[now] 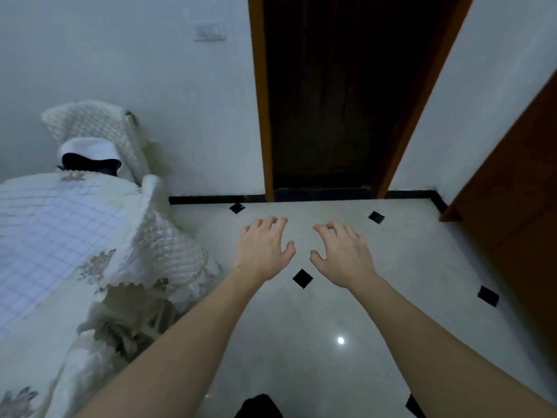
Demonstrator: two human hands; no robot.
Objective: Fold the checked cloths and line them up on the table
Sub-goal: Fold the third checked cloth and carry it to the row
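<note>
Forearms (196, 336) stretch forward from the bottom edge, bare and side by side, over a glossy pale tiled floor (301, 372) set with small black diamond insets (302, 278). A dark shape (259, 407) shows at the bottom edge between the arms; what it is cannot be told. A round spot of light (340, 340) glints on the tiles.

Further out, the left hand (265, 245) and the right hand (343, 251) hang palm down above the floor, just beside each other but apart. Both have fingers spread and loosely curled, holding nothing and touching nothing.

To the left stands the worktop (120, 267), draped in a cream quilted cover with a faded flower print (168, 245) that falls in folds toward the floor. On it lies the white checked cloth with thin bluish lines (45, 242), spread flat and running off the left edge, well apart from both hands.

Behind the worktop a chair back in the same cream quilting (90, 122) leans near the wall, with a white rounded thing, dark underneath (90, 155), in front of it.

A black skirting strip (211, 199) edges the floor. Beyond it a dark doorway (331, 101) opens in an orange-brown wooden frame (260, 101), a brown wooden door (512, 221) stands at the right, and a white switch plate (211, 31) sits high on the pale wall.
</note>
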